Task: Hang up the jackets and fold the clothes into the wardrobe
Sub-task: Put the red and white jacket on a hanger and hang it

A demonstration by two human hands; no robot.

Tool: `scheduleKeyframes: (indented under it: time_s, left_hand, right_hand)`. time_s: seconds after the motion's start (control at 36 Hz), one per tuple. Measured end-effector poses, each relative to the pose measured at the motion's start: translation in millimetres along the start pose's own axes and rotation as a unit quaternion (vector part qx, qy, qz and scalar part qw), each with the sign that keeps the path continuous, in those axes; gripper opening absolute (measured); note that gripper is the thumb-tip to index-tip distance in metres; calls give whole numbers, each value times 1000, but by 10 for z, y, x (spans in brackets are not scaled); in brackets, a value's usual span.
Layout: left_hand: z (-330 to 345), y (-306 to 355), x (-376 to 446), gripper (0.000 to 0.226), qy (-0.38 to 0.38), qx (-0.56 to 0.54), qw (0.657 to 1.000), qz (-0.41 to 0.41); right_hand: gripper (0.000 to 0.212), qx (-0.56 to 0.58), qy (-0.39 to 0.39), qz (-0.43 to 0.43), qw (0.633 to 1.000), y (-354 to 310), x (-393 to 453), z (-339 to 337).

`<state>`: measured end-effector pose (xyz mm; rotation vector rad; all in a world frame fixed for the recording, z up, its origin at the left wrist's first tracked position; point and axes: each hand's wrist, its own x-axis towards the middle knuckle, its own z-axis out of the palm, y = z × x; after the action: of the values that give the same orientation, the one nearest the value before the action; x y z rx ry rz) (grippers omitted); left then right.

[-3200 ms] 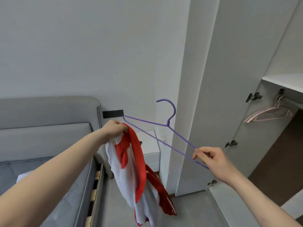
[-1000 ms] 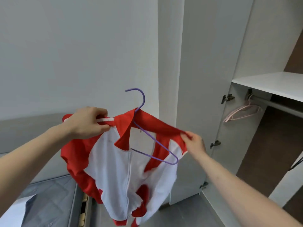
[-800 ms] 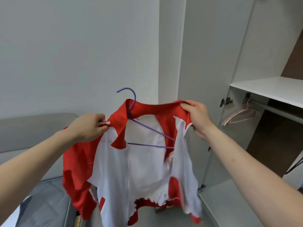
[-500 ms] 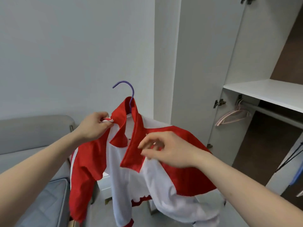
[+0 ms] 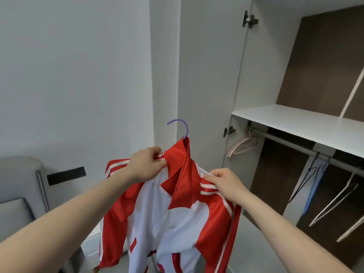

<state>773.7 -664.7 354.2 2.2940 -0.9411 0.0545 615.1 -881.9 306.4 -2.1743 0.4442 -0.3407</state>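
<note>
Open wardrobe (image 5: 295,123) fills the right side: white door panel, dark brown back, flat white shelf with a metal rail (image 5: 291,142) under it. Pink hangers (image 5: 242,146) hang at the rail's left end; a dark hanger, a blue one and pale wire hangers (image 5: 332,201) hang further right, tilted. Plain grey wall on the left, padded grey headboard (image 5: 19,184) in the lower left corner.

Red and white jacket (image 5: 169,217) is held up in mid-air, centre frame, in front of the wardrobe door edge, well apart from the rail. Long axis vertical, collar up, hem down, front facing the camera. Smooth shiny fabric, white stripes on the shoulders. It sits on a thin purple hanger (image 5: 182,129); only the hook shows above the collar, curving left.

Left hand (image 5: 147,164) pinches the jacket's shoulder just beside the collar. Right hand (image 5: 222,182) grips the other shoulder, fingers curled over the stripes.
</note>
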Motion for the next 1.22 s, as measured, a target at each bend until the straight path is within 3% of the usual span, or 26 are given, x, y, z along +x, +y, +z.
scheduleKeyframes:
  time_s: [0.11, 0.28, 0.56, 0.78, 0.86, 1.0, 1.22]
  left_hand:
    - [308, 281, 208, 28, -65, 29, 997, 38]
    - [592, 535, 526, 35, -170, 29, 981, 91]
    - [930, 1065, 1045, 35, -187, 35, 969, 157]
    - [1106, 1505, 1723, 34, -157, 47, 965, 205]
    - [1219, 1667, 2012, 36, -147, 68, 960, 227]
    - [1425, 1900, 2473, 46, -136, 69, 959, 240]
    - [1753, 2213, 3134, 66, -135, 80, 956, 249]
  right_hand:
    - [43, 6, 54, 62, 997, 245, -147, -204]
    - [45, 14, 127, 167, 978, 690, -432, -578]
    - [42, 29, 230, 298, 926, 1252, -518, -743]
    - [31, 130, 323, 373, 860, 1694, -84, -686]
    - [27, 164, 355, 388, 835, 1866, 173, -725]
    - [39, 206, 393, 412, 796, 2107, 682, -911]
    - [42, 265, 433, 403, 761, 2381, 1469, -1371]
